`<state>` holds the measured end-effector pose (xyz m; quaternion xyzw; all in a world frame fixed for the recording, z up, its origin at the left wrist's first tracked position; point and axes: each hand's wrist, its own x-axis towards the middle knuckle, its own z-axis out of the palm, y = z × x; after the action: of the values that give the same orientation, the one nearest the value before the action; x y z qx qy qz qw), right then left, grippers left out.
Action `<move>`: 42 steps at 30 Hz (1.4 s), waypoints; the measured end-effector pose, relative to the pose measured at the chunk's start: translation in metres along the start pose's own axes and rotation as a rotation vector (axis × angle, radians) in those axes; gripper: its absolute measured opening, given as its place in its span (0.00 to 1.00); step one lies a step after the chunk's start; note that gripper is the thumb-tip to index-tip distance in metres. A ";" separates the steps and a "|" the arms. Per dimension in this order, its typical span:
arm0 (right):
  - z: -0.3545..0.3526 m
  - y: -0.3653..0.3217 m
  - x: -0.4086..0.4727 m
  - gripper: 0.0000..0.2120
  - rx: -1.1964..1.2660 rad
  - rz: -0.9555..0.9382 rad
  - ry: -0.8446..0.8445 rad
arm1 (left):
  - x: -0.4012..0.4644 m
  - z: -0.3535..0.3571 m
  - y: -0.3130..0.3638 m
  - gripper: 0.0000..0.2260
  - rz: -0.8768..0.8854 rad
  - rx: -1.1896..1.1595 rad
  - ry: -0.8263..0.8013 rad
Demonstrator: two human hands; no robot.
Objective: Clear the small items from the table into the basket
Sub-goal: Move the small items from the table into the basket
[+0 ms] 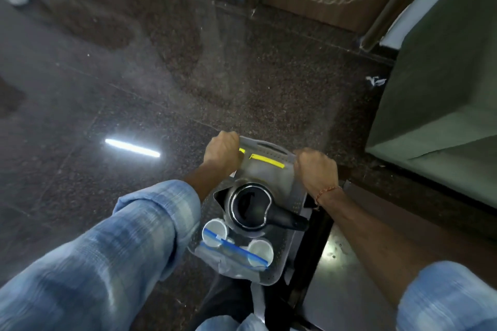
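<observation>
My sleeves (pixel 129 244) are faded blue plaid. The basket (pixel 289 188) is translucent grey with a yellow strip (pixel 267 161) (a black-topped kettle (pixel 250 205), white cups (pixel 215 228) inside); the floor (pixel 161 75) is speckled brown.

Both arms wear light blue sleeves with a faint plaid or washed pattern of paler and darker bands. The left sleeve (pixel 113 247) is rolled into a thick cuff below the elbow, leaving the forearm bare down to the left hand (pixel 222 154). The right sleeve (pixel 449 298) ends in a similar rolled edge, with the forearm bare down to the right hand (pixel 317 169). A thin orange-red thread bracelet (pixel 326 192) circles the right wrist, just behind the right hand. Dark trousers (pixel 223 301) show between the two sleeves.
</observation>
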<state>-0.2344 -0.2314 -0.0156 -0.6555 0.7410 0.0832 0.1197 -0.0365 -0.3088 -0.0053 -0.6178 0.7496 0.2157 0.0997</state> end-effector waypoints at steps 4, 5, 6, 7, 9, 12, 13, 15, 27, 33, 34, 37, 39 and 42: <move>-0.027 0.052 -0.056 0.11 0.120 0.098 0.096 | -0.038 -0.029 0.043 0.13 0.079 0.027 0.107; -0.032 0.066 -0.072 0.11 0.144 0.124 0.115 | -0.049 -0.034 0.057 0.14 0.103 0.038 0.133; -0.037 0.079 -0.089 0.11 0.159 0.149 0.130 | -0.061 -0.037 0.071 0.14 0.130 0.049 0.154; -0.041 0.093 -0.106 0.11 0.167 0.171 0.141 | -0.073 -0.039 0.085 0.14 0.158 0.058 0.174; -0.046 0.122 -0.140 0.11 0.176 0.220 0.162 | -0.098 -0.038 0.116 0.14 0.213 0.075 0.192; -0.048 0.163 -0.196 0.10 0.268 0.327 0.227 | -0.134 -0.026 0.161 0.14 0.324 0.113 0.158; -0.047 0.176 -0.214 0.10 0.302 0.375 0.247 | -0.145 -0.021 0.175 0.13 0.360 0.128 0.141; -0.041 0.196 -0.251 0.10 0.336 0.464 0.265 | -0.166 -0.010 0.201 0.14 0.426 0.143 0.104; -0.006 0.238 -0.449 0.10 0.438 0.926 0.367 | -0.269 0.075 0.288 0.11 0.697 0.065 -0.085; 0.013 0.262 -0.529 0.12 0.484 1.084 0.355 | -0.317 0.102 0.328 0.09 0.803 0.086 -0.167; 0.016 0.268 -0.539 0.12 0.496 1.112 0.365 | -0.323 0.106 0.336 0.10 0.814 0.098 -0.166; 0.024 0.287 -0.564 0.12 0.546 1.168 0.399 | -0.340 0.122 0.363 0.10 0.835 0.133 -0.159; 0.031 0.301 -0.580 0.11 0.583 1.196 0.406 | -0.351 0.134 0.384 0.10 0.842 0.152 -0.161; 0.041 0.329 -0.604 0.11 0.659 1.229 0.427 | -0.373 0.154 0.420 0.10 0.834 0.160 -0.168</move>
<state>-0.4897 0.3966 0.1073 -0.0528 0.9690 -0.2217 0.0953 -0.3809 0.1495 0.0969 -0.2328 0.9386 0.2284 0.1124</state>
